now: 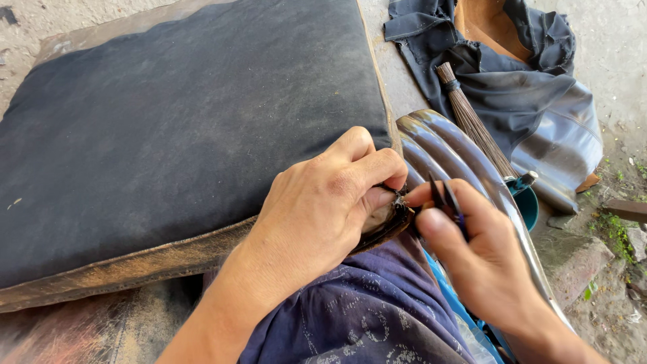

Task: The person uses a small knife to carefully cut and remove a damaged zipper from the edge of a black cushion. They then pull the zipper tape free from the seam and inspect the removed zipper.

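Left hand point(323, 202) grip clamped on cushion point(175, 135) corner, frame centre. Right hand point(472, 249) pinches small scissors point(448, 202) — blades touching left fingertips point(384, 199). Risk: slip nicks finger, or cuts cover — edge bunched, view blocked.

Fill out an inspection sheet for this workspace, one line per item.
Surface: bare concrete ground, gritty.
Job's things: large dark cushion, its worn corner edge pinched; small dark tool.
Clutter: straw broom, dark cloth heap, ribbed shiny sheet, teal container.
Hands: left hand grips the cushion edge; right hand holds the tool.
Cables: nothing seen.
Surroundings: stones and weeds.
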